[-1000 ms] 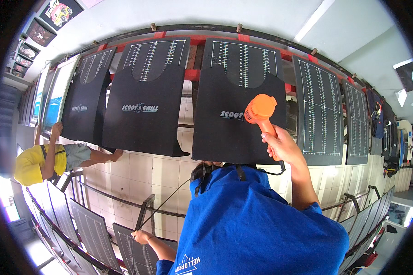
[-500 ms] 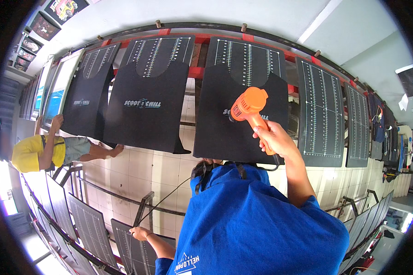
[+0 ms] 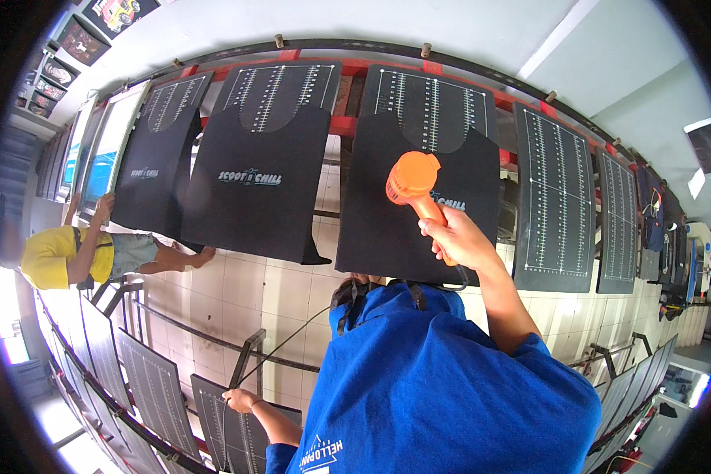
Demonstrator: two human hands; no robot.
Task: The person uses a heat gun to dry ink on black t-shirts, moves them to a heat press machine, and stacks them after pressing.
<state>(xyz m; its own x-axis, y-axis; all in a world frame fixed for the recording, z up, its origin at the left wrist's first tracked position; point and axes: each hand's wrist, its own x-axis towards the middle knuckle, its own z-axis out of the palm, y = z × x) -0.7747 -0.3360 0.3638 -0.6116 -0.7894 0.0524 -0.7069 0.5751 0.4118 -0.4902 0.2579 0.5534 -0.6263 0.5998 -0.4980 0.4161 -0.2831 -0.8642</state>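
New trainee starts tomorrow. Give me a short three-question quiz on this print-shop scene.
1. True or false: the right hand grips an orange heat gun.
2. What does the heat gun's head show in front of? A) a black shirt on a board B) a white towel C) a green bucket
3. Fill in: the other person, at the left edge, wears a ____ top.
Key: 1 true; 2 A; 3 yellow.

A loose, short-sleeved bright blue T-shirt (image 3: 442, 387) with white lettering at its hem.
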